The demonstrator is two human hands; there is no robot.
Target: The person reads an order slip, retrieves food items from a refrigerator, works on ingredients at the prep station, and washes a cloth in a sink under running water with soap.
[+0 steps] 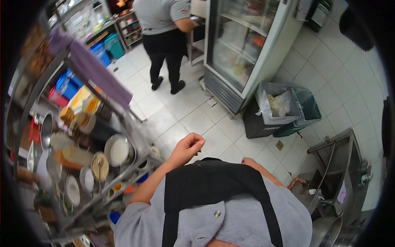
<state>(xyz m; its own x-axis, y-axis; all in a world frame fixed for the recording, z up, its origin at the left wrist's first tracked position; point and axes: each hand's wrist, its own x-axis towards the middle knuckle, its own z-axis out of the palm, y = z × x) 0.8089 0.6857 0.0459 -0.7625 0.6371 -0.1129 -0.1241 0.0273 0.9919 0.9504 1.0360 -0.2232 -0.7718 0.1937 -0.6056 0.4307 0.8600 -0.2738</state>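
My left hand (188, 148) hangs in front of the black apron (214, 185) over the tiled floor. Its fingers are curled in and nothing shows in them. Only a small part of my right hand (248, 161) appears, at the apron's right edge; its fingers are mostly hidden. Neither hand is seen touching an object. Nearest to my left hand is the metal shelf rack (142, 162), which carries a pot of white contents (119, 150) and a container with a spoon (100, 166).
A co-worker (164, 41) stands ahead, beside a glass-door fridge (240, 49). Two lined bins (263, 123) stand in front at the right. A metal sink unit (343, 168) is close on my right. A purple cloth (92, 66) hangs over the rack.
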